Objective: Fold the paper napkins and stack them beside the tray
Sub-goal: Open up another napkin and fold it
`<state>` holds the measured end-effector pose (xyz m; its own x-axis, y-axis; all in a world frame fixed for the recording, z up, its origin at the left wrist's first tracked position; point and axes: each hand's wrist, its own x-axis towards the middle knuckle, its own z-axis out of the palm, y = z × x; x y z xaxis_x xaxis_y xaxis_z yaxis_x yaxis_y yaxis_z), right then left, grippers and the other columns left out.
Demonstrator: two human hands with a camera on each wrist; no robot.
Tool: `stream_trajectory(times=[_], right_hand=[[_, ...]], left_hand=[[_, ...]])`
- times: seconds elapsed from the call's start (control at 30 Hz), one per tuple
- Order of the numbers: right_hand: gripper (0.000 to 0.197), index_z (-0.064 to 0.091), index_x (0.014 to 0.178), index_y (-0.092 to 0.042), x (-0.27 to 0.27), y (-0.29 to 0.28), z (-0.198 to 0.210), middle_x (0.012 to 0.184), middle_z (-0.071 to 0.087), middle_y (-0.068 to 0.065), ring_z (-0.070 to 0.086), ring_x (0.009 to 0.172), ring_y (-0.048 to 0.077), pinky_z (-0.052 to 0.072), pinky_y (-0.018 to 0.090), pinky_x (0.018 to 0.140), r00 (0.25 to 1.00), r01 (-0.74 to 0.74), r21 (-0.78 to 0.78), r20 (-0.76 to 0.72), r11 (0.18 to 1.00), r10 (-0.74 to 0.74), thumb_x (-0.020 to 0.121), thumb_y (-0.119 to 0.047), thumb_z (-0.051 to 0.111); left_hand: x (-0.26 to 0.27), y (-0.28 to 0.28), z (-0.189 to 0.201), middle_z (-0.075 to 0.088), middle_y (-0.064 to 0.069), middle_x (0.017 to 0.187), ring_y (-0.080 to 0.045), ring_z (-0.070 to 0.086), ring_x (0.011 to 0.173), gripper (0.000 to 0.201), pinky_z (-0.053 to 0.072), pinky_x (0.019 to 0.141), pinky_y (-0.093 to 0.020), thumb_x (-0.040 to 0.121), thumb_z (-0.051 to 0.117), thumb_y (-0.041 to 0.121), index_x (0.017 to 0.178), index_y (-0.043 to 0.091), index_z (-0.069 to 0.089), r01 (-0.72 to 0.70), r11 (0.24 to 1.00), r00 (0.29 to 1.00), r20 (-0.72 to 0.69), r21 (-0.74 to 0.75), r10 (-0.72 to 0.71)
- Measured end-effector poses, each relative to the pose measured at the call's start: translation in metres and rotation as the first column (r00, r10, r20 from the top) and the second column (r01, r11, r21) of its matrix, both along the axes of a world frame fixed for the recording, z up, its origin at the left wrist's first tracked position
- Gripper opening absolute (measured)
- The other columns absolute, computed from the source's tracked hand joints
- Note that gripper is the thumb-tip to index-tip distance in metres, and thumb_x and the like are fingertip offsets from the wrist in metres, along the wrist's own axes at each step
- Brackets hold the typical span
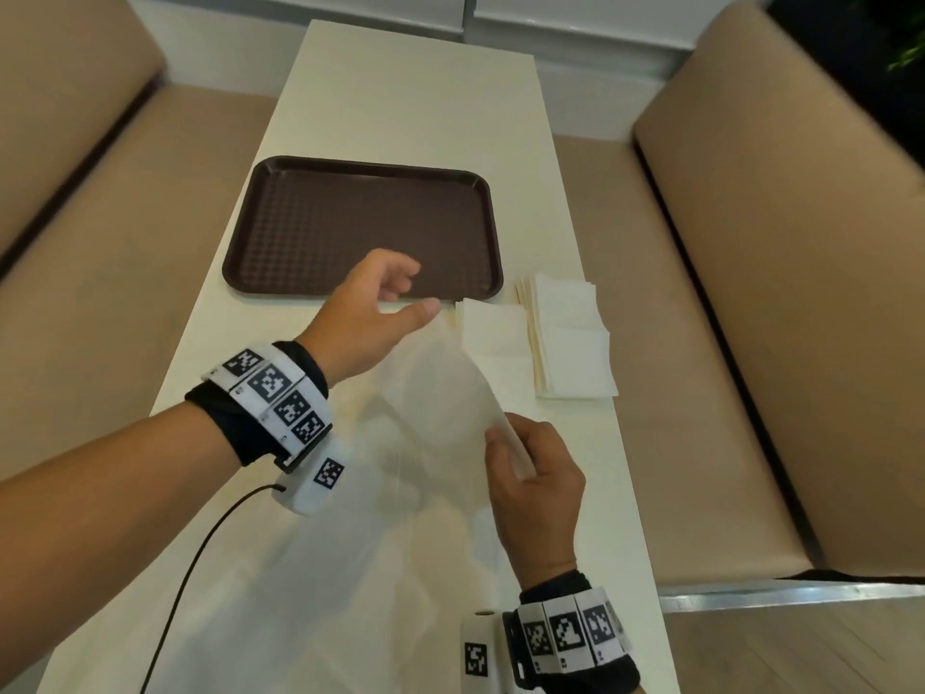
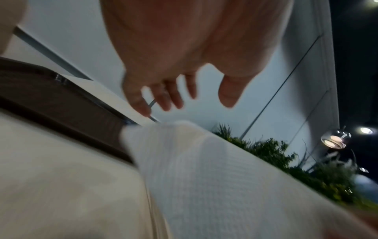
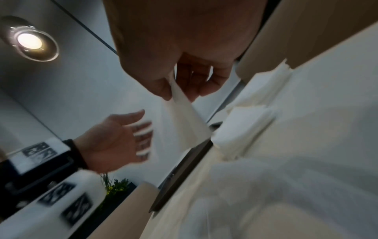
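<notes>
The right hand (image 1: 535,485) holds a thin white napkin (image 1: 445,388) in a narrow grip, one edge pinched between thumb and fingers (image 3: 206,84). The sheet hangs lifted off the counter (image 1: 410,107), blurred, slanting up and away toward the left hand (image 1: 368,313). That hand hovers with a wide, loose grip, fingers spread and thumb out just beside the napkin's far corner; whether it touches the paper cannot be told.

Beyond the left hand lies a dark brown tray (image 1: 300,227) with a textured bottom, flat on the counter and holding nothing. Just to its right, near the counter's right edge, lie folded napkins (image 1: 570,338) in overlapping, slightly fanned piles, cream-white. More open white paper (image 1: 350,568) covers the near end of the counter beneath both wrists. Both wrists wear black bands with white marker blocks (image 1: 278,393).
</notes>
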<state>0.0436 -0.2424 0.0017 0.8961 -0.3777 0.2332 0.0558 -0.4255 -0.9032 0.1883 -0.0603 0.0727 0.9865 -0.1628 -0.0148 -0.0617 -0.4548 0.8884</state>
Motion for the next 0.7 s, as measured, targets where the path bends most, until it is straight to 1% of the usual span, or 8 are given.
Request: stream_trajectory(times=[0.07,0.13,0.2,0.27,0.3,0.47,0.57,0.7], right_hand=[[0.018,0.075,0.096,-0.023,0.005,-0.004,0.007,0.083,0.065,-0.007,0.063,0.08,0.008,0.052,0.022,0.07,0.996,0.02,-0.078,0.089,0.997,-0.013,0.089,-0.009,0.068],[0.017,0.077,0.101,-0.017,0.009,-0.004,0.014,0.081,0.064,-0.003,0.06,0.077,0.006,0.047,0.013,0.069,0.991,0.026,-0.173,0.137,0.985,-0.002,0.088,-0.011,0.066],[0.019,0.077,0.103,-0.016,0.012,-0.002,0.019,0.081,0.061,-0.002,0.057,0.073,0.007,0.046,0.015,0.066,0.984,0.015,-0.297,0.172,0.955,0.038,0.09,-0.015,0.063],[0.021,0.075,0.104,-0.019,0.014,-0.001,0.021,0.081,0.057,-0.002,0.056,0.072,0.014,0.049,0.028,0.061,0.971,-0.009,-0.404,0.215,0.915,0.105,0.089,-0.017,0.06],[0.022,0.074,0.104,-0.02,0.014,-0.001,0.02,0.081,0.055,-0.002,0.054,0.073,0.015,0.049,0.033,0.059,0.962,-0.025,-0.445,0.233,0.895,0.144,0.088,-0.017,0.06],[0.024,0.073,0.106,-0.023,0.012,-0.001,0.008,0.094,0.053,-0.003,0.051,0.087,0.015,0.049,0.041,0.068,0.96,-0.149,-0.517,0.13,0.843,0.249,0.084,-0.032,0.069],[0.048,0.068,0.118,-0.022,0.007,-0.013,0.007,0.113,0.049,-0.008,0.052,0.11,0.014,0.047,0.031,0.089,0.985,-0.124,-0.293,0.077,0.948,0.152,0.082,-0.054,0.069],[0.054,0.05,0.131,-0.032,0.013,-0.038,0.004,0.126,0.049,-0.019,0.052,0.118,0.004,0.047,0.025,0.093,0.971,0.09,0.095,-0.23,0.991,-0.066,0.085,-0.057,0.067]], left_hand=[[-0.009,-0.004,-0.003,0.064,0.001,0.1,-0.017,0.061,0.094,0.045,0.049,0.08,-0.032,0.087,0.066,0.057,0.105,0.016,0.061,-0.116,0.991,0.985,-0.12,0.064,0.123],[-0.018,-0.008,0.0,0.071,-0.006,0.09,-0.023,0.067,0.084,0.069,0.053,0.078,-0.038,0.083,0.057,0.073,0.099,0.007,0.067,-0.055,0.998,0.91,-0.41,0.031,0.063],[-0.023,-0.012,0.004,0.076,-0.011,0.094,-0.026,0.074,0.085,0.086,0.055,0.081,-0.041,0.077,0.052,0.083,0.106,0.004,0.068,0.027,0.995,0.698,-0.711,-0.1,-0.09],[-0.027,-0.017,0.005,0.075,-0.018,0.105,-0.031,0.074,0.095,0.088,0.055,0.086,-0.041,0.077,0.052,0.082,0.116,0.003,0.063,0.041,0.965,0.512,-0.824,-0.259,-0.242],[-0.028,-0.02,0.003,0.073,-0.02,0.109,-0.033,0.073,0.099,0.084,0.055,0.088,-0.042,0.08,0.055,0.077,0.12,0.004,0.061,0.023,0.944,0.482,-0.823,-0.329,-0.299],[-0.017,-0.041,-0.019,0.074,-0.012,0.112,-0.026,0.072,0.101,0.036,0.059,0.085,-0.04,0.094,0.067,0.025,0.125,0.007,0.064,-0.082,0.91,0.657,-0.708,-0.407,-0.258],[-0.006,-0.052,-0.029,0.075,-0.008,0.112,-0.022,0.073,0.098,0.028,0.059,0.075,-0.035,0.095,0.066,0.017,0.122,0.01,0.067,-0.079,0.912,0.725,-0.652,-0.402,-0.224],[0.004,-0.063,-0.033,0.074,-0.004,0.115,-0.023,0.071,0.106,0.03,0.059,0.083,-0.039,0.093,0.067,0.016,0.123,0.015,0.066,-0.028,0.882,0.754,-0.589,-0.471,-0.29]])
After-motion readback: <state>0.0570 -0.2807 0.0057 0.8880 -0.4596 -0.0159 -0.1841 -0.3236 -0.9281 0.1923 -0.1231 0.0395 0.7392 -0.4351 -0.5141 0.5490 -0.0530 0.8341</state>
